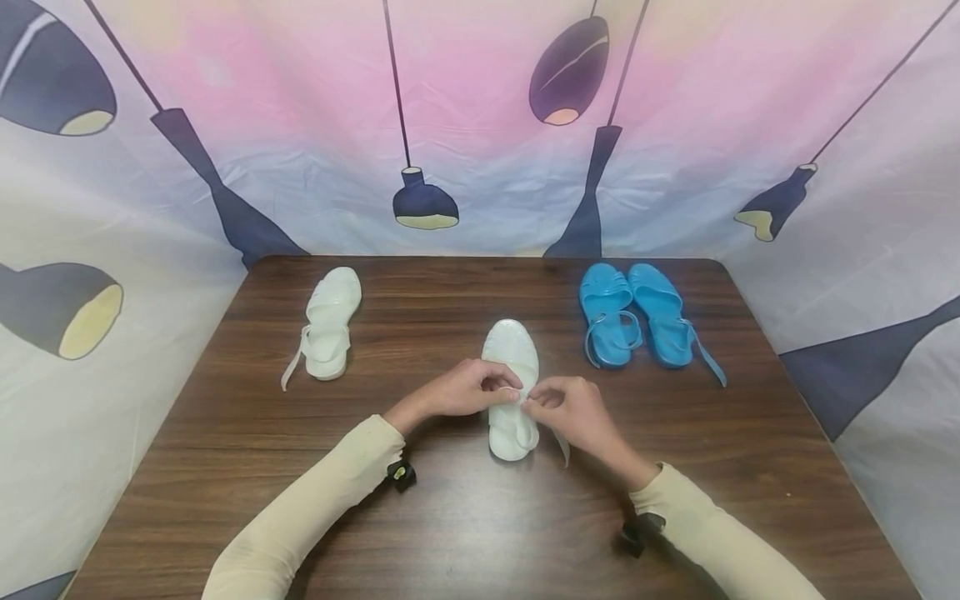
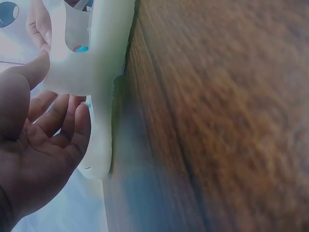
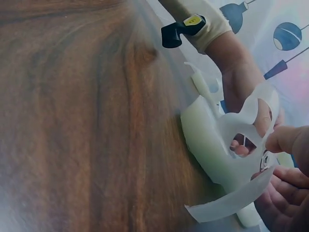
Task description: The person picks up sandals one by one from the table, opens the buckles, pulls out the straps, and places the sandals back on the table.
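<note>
A white sandal (image 1: pixel 512 340) lies in the middle of the wooden table, toe pointing away from me. My left hand (image 1: pixel 467 388) comes in from the left and pinches the ankle strap (image 2: pixel 67 72) between thumb and fingers. From the other side my right hand (image 1: pixel 576 410) pinches the same strap beside a small metal buckle (image 3: pixel 264 161). The strap's loose tail (image 3: pixel 227 205) hangs out to the right of the heel. Fingers of both hands meet close together above the sandal and hide part of the strap.
A second white sandal (image 1: pixel 333 302) lies at the back left, its strap undone. Two blue sandals (image 1: pixel 604 285) stand side by side at the back right, one with its strap trailing. Behind the table (image 1: pixel 450 287) hangs a cloth backdrop (image 1: pixel 315 100) printed with lamps.
</note>
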`<state>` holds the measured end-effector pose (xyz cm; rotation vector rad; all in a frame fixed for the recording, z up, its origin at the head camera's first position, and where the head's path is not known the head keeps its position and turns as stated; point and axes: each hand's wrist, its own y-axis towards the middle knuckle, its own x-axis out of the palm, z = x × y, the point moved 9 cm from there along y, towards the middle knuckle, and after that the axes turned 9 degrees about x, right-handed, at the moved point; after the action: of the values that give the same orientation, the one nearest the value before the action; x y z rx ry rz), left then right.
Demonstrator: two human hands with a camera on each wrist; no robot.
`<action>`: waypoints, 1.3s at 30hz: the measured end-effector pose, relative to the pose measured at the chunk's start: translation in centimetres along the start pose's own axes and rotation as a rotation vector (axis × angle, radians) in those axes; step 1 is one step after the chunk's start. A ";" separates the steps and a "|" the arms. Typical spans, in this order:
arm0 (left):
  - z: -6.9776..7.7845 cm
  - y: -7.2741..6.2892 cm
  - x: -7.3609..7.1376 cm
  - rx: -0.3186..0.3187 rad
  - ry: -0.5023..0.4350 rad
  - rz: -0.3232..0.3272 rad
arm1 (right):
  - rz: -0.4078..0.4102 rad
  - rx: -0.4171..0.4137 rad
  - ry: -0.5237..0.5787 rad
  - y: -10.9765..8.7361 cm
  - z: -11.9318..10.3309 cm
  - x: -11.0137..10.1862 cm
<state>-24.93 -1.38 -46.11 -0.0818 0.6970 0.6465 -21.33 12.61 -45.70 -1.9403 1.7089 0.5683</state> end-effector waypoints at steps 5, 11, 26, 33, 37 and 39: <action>0.4 0.2 0.1 0.028 0.006 -0.012 | 0.045 -0.038 -0.003 -0.1 -0.5 -0.2; 0.7 0.5 0.0 0.073 0.009 -0.020 | 0.064 -0.062 0.001 -0.1 -0.6 -0.1; 0.9 0.2 -0.7 0.088 0.007 0.005 | 0.097 -0.038 0.000 -0.4 -0.6 -0.2; 1.0 0.0 -0.9 0.093 0.002 0.008 | 0.099 -0.033 0.008 -0.5 -0.5 -0.2; 0.7 0.0 -0.9 0.070 0.001 0.017 | 0.106 -0.029 0.009 -0.5 -0.3 -0.2; 0.6 -0.1 -1.0 0.058 -0.005 0.027 | 0.112 -0.027 0.007 -0.5 -0.2 -0.2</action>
<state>-25.14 -1.83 -45.06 -0.0170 0.7121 0.6518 -20.88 12.71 -45.36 -1.8751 1.8322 0.6293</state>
